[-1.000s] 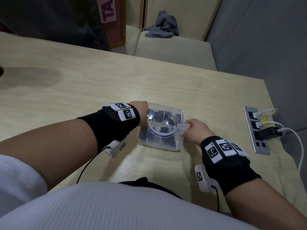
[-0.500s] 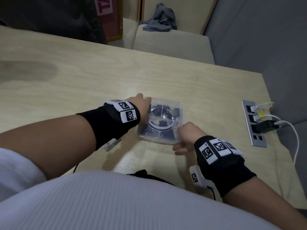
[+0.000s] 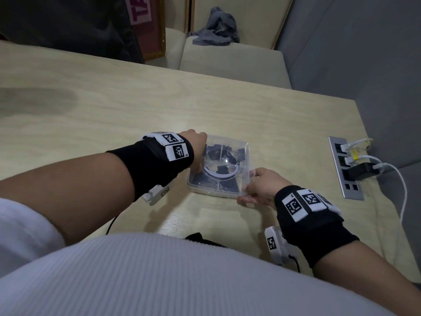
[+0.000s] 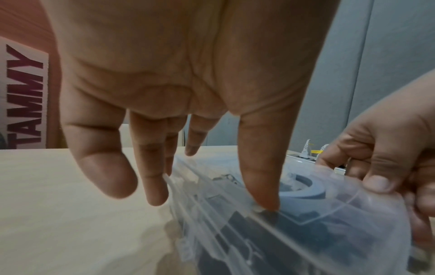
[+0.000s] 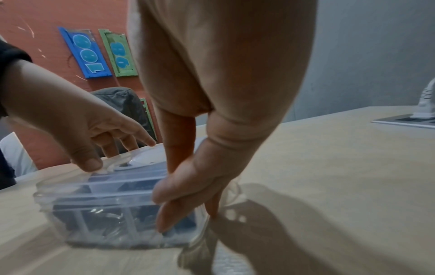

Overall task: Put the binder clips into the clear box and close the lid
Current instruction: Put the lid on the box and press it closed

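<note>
Left hand [image 3: 197, 148] presses mostly straight fingers on the lid [image 3: 224, 156], right hand [image 3: 259, 187] pinches the clear box [image 3: 214, 190] corner, so uneven pressure could leave 1 side unlatched or skid it across the table [image 3: 250, 124].

A white ribbed shirt [image 3: 159, 277], black wristbands [image 3: 157, 167] carrying white square-code tags [image 3: 176, 151], small white cameras [image 3: 275, 247] with black cables [image 3: 111, 224].

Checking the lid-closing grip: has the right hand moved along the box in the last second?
Yes. The right hand slid from the box's right edge toward its near right corner.
</note>
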A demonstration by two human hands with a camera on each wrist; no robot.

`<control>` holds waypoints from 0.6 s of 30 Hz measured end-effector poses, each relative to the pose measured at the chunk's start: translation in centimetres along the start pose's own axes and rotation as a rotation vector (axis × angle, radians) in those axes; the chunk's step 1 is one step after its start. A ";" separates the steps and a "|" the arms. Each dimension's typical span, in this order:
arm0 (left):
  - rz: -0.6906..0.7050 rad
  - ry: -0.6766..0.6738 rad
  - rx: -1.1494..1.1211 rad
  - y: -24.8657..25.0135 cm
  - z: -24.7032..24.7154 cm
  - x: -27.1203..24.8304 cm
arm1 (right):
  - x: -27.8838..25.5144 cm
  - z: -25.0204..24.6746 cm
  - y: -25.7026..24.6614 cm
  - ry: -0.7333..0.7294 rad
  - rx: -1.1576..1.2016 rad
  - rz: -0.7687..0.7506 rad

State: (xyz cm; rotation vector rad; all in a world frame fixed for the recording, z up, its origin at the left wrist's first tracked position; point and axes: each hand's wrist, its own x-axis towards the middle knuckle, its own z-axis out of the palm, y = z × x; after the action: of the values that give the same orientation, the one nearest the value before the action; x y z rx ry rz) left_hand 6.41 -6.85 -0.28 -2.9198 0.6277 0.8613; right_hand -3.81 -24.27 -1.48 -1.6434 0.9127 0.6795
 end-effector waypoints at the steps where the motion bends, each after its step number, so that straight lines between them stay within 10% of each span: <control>1: 0.003 0.001 0.002 0.0 0.1 0.0 | 0.1 -0.1 0.0 0.004 -0.012 0.004; 18: -0.049 -0.022 -0.046 -1.1 0.1 -1.2 | 0.2 1.0 -0.5 0.195 -0.216 -0.170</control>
State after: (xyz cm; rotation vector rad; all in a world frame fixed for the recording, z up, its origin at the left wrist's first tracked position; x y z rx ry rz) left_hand 5.83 -5.42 0.23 -2.9486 0.5391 0.9129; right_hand -3.25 -23.32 -1.64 -1.9826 0.8466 0.5213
